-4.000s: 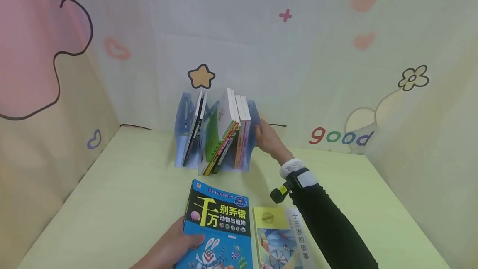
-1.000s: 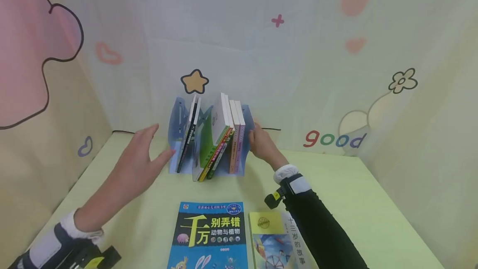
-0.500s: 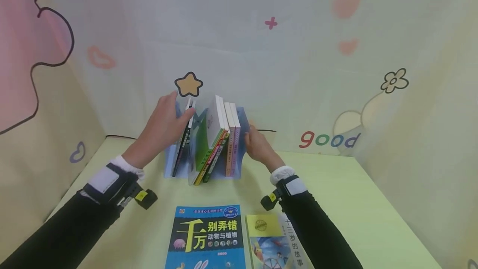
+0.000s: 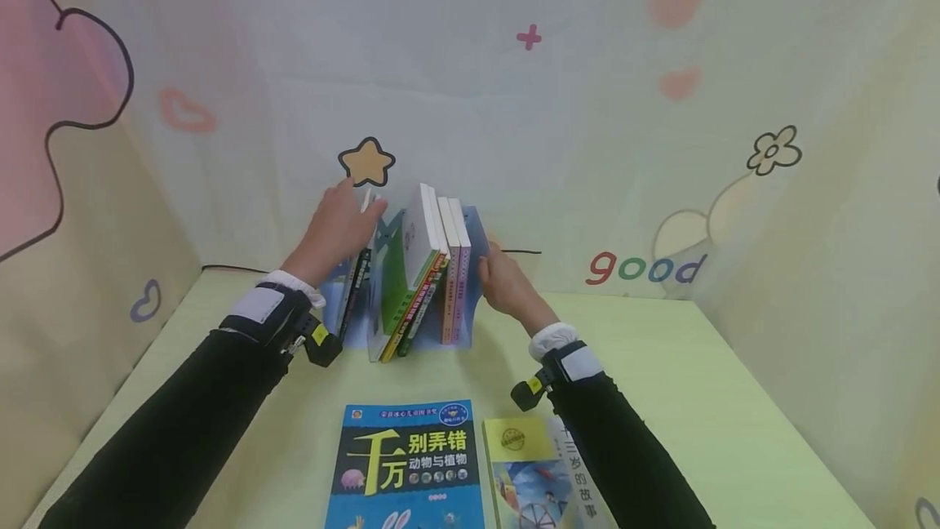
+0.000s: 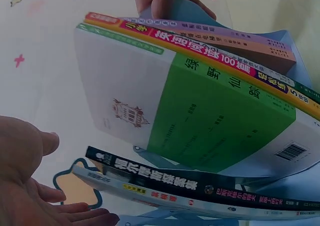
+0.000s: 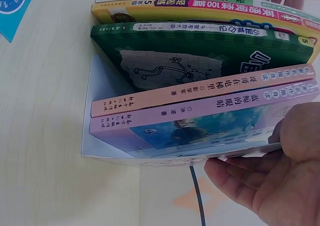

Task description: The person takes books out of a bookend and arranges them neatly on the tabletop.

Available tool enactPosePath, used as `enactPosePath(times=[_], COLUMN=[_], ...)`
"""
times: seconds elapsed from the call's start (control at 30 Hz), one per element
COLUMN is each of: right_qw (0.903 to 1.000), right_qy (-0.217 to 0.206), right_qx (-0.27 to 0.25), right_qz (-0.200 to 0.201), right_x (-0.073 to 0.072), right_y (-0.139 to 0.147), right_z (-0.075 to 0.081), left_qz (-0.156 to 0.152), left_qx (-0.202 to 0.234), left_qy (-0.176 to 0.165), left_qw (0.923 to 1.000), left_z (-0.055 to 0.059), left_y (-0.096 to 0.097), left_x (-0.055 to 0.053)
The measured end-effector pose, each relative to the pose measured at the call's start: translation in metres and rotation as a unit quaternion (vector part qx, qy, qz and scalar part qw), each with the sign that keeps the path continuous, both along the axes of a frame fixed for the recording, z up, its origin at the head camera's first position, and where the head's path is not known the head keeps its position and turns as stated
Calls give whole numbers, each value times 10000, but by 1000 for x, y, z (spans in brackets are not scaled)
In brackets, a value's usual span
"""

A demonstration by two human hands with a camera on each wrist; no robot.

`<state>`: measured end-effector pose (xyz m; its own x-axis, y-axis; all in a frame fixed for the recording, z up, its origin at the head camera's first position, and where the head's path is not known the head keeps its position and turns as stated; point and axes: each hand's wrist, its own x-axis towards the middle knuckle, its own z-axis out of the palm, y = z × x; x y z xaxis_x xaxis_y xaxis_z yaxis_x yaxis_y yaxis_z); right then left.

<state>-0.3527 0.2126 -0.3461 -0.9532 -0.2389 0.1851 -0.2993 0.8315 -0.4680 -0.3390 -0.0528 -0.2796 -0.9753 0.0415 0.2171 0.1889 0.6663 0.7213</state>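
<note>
Against the back wall stands a blue book rack (image 4: 478,268) with several upright books. My right hand (image 4: 508,282) grips the rack's right end panel, thumb inside and fingers outside, as the right wrist view shows. Two pink and purple paperbacks (image 6: 200,93) stand beside that panel. In the middle, a green-and-white book (image 5: 225,105) leans with a yellow-spined book (image 5: 200,50). My left hand (image 4: 336,231) hovers over the rack's left section. Its thumb and fingers spread around the top of a black-spined book (image 5: 150,173) and a thin white-spined book (image 5: 140,193), apart from both.
A blue book with a rabbit cover (image 4: 404,464) lies flat on the pale yellow table (image 4: 646,398) in front of the rack. To its right lies a yellow-topped book (image 4: 525,472), partly under my right forearm. A patterned curtain (image 4: 587,145) rises behind.
My left hand has let go of the blue rabbit book, which now lies flat, and has reached up to the rack's left section. My right hand has kept its grip on the rack.
</note>
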Motion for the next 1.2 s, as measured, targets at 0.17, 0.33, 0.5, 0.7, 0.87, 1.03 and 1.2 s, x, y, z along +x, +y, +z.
enactPosePath(times=[0.17,0.33,0.5,0.7,0.87,1.03,1.2], right_qw=[10000,10000,10000,10000,9999,9999,9999], right_qy=[-46,-32,4,9,4,65,37], right_qx=[-31,-72,-75,-91,-120,-17,-42], right_qz=[-62,-58,20,29,87,117,101], right_x=[0,1,0,0,1,-1,-2], right_y=[-1,-6,-7,-8,-9,-9,-7], right_z=[0,-1,-1,0,0,0,0], left_qz=[112,170,236,361,457,528,549], left_qx=[252,231,291,433,564,556,752], left_qy=[-242,-457,-604,-956,-1177,-1449,-1624], left_qw=[9993,9985,9975,9938,9904,9865,9823], left_z=[-6,-11,-16,-20,-22,-22,-24], left_y=[3,1,-1,-3,-5,-6,-4], left_x=[-7,-12,-17,-18,-17,-13,-10])
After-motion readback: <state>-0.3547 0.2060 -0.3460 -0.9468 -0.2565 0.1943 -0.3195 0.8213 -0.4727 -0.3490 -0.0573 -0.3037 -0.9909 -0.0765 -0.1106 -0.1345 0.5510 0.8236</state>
